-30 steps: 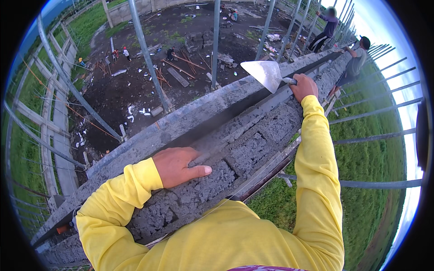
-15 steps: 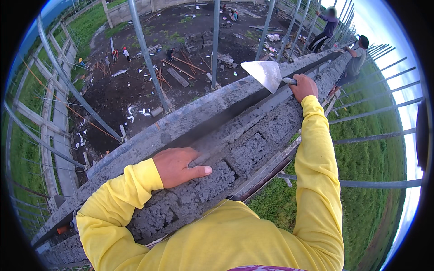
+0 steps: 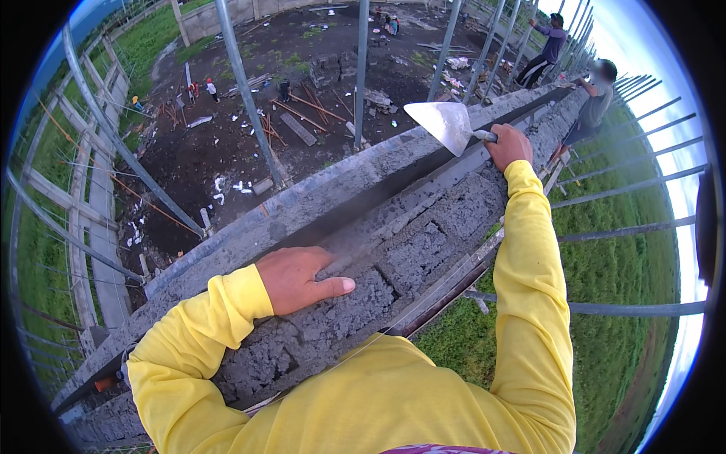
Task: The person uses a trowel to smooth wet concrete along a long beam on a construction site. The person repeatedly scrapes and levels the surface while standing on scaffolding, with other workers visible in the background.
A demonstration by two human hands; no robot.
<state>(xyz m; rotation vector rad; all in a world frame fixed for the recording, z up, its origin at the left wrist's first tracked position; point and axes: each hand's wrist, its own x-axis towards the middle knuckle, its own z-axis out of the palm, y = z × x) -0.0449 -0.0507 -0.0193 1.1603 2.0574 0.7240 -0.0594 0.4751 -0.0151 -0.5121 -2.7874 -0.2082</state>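
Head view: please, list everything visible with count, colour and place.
Trowel: one, silvery, right of centre
Mortar surface: one strip, grey, across the middle
Concrete ledge: one, grey, beyond the mortar
Metal poles: several, grey, standing beyond the ledge
Metal bars: several, grey, right side
Concrete beams: several, grey, far left
Ground: one area, dark, upper left
Sticks: several, reddish-brown, on the ground
Scraps: several, white, on the ground
Grass: several patches, green, left and right
Co-workers: two, purple and grey tops, upper right
Distant people: several, mixed colours, on ground
Long-sleeved shirt: one, yellow, lower half
Left hand: one, bare, over the mortar
Right hand: one, bare, fingers around trowel handle
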